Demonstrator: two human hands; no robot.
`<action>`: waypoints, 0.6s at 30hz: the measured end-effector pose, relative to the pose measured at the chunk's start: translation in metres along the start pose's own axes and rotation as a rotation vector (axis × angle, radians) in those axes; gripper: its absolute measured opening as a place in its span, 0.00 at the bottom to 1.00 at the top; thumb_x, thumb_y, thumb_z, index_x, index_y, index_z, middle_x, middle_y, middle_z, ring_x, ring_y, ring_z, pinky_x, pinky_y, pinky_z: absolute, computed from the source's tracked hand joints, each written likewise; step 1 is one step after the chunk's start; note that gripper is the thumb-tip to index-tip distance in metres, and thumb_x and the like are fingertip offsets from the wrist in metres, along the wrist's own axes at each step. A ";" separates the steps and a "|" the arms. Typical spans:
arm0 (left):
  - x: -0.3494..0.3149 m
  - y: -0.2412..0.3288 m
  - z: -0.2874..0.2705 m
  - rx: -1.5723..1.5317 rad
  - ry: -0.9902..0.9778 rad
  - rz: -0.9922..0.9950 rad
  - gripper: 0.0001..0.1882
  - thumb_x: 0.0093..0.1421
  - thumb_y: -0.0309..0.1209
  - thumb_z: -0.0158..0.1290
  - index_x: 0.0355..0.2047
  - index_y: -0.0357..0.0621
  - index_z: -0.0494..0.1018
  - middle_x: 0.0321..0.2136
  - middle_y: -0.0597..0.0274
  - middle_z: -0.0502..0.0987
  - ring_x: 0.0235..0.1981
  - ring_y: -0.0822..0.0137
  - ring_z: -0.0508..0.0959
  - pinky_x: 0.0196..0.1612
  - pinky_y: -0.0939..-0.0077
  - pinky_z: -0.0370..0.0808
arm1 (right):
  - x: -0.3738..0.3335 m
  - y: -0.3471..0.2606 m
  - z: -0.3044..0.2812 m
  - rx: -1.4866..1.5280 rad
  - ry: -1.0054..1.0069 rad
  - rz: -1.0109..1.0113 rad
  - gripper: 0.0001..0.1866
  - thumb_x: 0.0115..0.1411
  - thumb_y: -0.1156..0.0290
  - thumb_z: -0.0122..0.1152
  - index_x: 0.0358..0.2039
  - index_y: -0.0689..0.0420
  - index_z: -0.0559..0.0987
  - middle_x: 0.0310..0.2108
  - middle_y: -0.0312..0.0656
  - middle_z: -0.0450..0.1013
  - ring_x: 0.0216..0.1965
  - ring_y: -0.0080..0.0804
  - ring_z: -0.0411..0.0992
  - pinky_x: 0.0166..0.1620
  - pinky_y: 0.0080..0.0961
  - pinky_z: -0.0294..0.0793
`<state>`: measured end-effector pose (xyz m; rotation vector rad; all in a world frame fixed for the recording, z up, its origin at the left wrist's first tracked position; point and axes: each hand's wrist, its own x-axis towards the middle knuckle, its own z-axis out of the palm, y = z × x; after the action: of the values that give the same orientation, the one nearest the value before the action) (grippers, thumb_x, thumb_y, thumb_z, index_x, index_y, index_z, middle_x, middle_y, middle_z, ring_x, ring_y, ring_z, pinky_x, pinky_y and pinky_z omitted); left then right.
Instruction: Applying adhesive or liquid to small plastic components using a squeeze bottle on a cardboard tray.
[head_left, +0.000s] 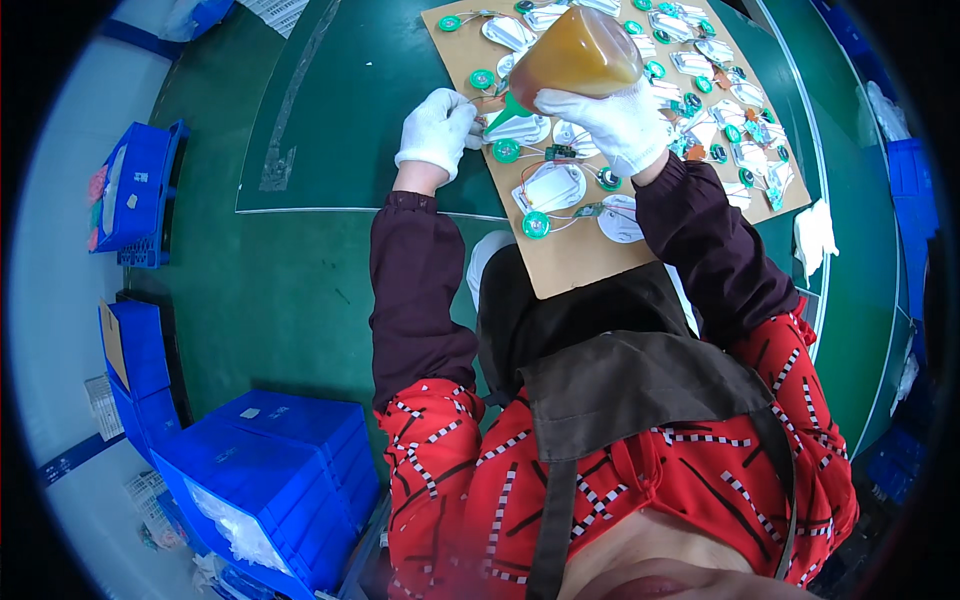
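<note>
My right hand (622, 128), in a white glove, grips a squeeze bottle (580, 58) of amber liquid. The bottle is tilted, its green nozzle (512, 112) pointing down over a white oval plastic part (522, 130). Beside that part's left end, my gloved left hand (436, 130) has its fingers closed; whatever is between the fingertips is too small to make out. Both hands are at a brown cardboard sheet (585, 268) holding rows of similar white parts, each wired to green round discs (536, 225) and small circuit boards (560, 152).
The cardboard lies on a green table (370, 80) and reaches over its near edge toward my lap. A white cloth or glove (815, 238) lies at the right. Blue crates (270, 460) stand on the floor at the left, and more blue bins (908, 190) line the right.
</note>
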<state>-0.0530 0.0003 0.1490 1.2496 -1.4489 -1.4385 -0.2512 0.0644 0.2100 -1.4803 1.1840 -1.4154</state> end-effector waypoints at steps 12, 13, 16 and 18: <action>-0.002 0.001 -0.001 0.017 -0.013 0.003 0.06 0.60 0.25 0.48 0.33 0.33 0.71 0.26 0.54 0.77 0.24 0.67 0.79 0.27 0.76 0.76 | 0.009 0.006 -0.008 -0.065 0.014 -0.057 0.24 0.47 0.70 0.73 0.45 0.58 0.74 0.40 0.38 0.75 0.41 0.26 0.74 0.44 0.23 0.74; -0.002 0.001 -0.001 0.023 -0.014 0.005 0.06 0.60 0.25 0.48 0.33 0.33 0.71 0.26 0.54 0.77 0.24 0.67 0.78 0.27 0.76 0.76 | 0.009 0.005 -0.008 -0.089 0.013 -0.091 0.22 0.48 0.74 0.71 0.44 0.59 0.74 0.39 0.38 0.75 0.40 0.25 0.74 0.43 0.22 0.74; -0.003 0.001 0.000 0.010 -0.003 -0.002 0.06 0.60 0.25 0.48 0.33 0.33 0.71 0.25 0.54 0.77 0.24 0.67 0.78 0.27 0.75 0.76 | 0.006 0.004 -0.007 -0.029 0.006 -0.061 0.29 0.46 0.62 0.75 0.46 0.58 0.74 0.42 0.40 0.76 0.43 0.28 0.75 0.45 0.24 0.75; -0.003 0.001 0.001 -0.014 0.002 -0.009 0.06 0.60 0.25 0.48 0.33 0.33 0.71 0.26 0.54 0.77 0.23 0.67 0.78 0.27 0.75 0.76 | 0.005 0.004 -0.007 -0.035 0.006 -0.034 0.30 0.46 0.62 0.75 0.47 0.58 0.73 0.42 0.40 0.76 0.43 0.28 0.75 0.45 0.24 0.75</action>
<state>-0.0533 0.0028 0.1502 1.2496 -1.4314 -1.4508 -0.2585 0.0591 0.2086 -1.5276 1.1980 -1.4299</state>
